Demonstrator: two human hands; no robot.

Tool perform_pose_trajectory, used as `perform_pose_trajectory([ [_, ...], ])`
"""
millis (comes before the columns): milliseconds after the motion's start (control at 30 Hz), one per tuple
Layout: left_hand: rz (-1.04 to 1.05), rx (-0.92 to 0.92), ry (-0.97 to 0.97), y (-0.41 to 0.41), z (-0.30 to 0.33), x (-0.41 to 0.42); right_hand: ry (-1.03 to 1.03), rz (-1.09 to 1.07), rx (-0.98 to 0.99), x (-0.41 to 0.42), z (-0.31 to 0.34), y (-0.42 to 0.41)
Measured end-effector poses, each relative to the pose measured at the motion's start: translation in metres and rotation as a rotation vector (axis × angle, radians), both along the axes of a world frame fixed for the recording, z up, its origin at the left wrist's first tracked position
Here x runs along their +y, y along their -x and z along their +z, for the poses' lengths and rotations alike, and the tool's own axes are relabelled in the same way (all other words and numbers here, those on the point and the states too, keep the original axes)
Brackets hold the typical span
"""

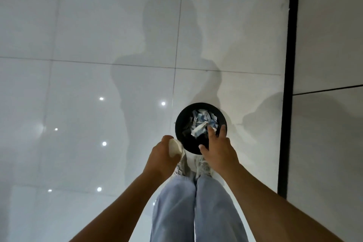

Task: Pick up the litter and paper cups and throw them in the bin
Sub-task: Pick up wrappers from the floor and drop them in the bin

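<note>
bin: small round black plastic bin [200, 126] stands on the glossy white tiled floor [98, 45], just in front of my shoes, near the black strip along the floor's right edge.
in the bin: crumpled white-and-blue paper scraps [202, 122] already lie piled inside, approx. up to the rim on the far side. So a good part of the litter looks done.
left hand: my left hand [163, 155] is wrapped round a white paper cup [174, 148], fingers curled about its wall; cup lies on its side, just beside the bin's near-left rim, not over the opening yet.
right hand: my right hand [218, 148] hovers over the bin's near-right rim, fingers spread & relaxed, nothing in them; can't tell if fingertips touch the paper.
done: scraps binned, I reckon, judging by the pile.
left: this cup isn't in yet; it needs to go a bit right & forward, then drop.
rest of floor: no other litter or cups in view on the tiles, only light spots & my shadow. Anything outside the view I can't vouch for.
stage: prob. near the end.
</note>
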State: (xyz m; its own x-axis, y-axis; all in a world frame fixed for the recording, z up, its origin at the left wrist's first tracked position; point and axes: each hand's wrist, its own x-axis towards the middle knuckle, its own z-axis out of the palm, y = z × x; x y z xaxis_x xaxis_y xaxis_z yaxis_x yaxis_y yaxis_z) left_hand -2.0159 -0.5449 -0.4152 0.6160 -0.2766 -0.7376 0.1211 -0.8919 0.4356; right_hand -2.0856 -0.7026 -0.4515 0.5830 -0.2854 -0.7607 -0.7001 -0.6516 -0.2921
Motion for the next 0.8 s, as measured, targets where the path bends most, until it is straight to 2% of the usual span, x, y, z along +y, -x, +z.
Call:
perform_pose_trajectory([
  [233, -0.012, 0.044, 0.028, -0.008, -0.024, -0.05, -0.024, -0.127, -0.047, -0.008, 0.013, 0.018],
  [400, -0.131, 0.183, -0.104, -0.011, -0.043, -0.066, -0.002, -0.174, -0.018, -0.017, 0.018, 0.025],
  [567, -0.209, 0.038, -0.09, -0.018, -0.018, -0.042, 0.019, -0.166, -0.045, -0.011, 0.04, 0.013],
  [800, -0.172, -0.119, -0.099, -0.052, 0.076, 0.017, 0.051, 0.057, -0.093, 0.023, 0.121, -0.041],
])
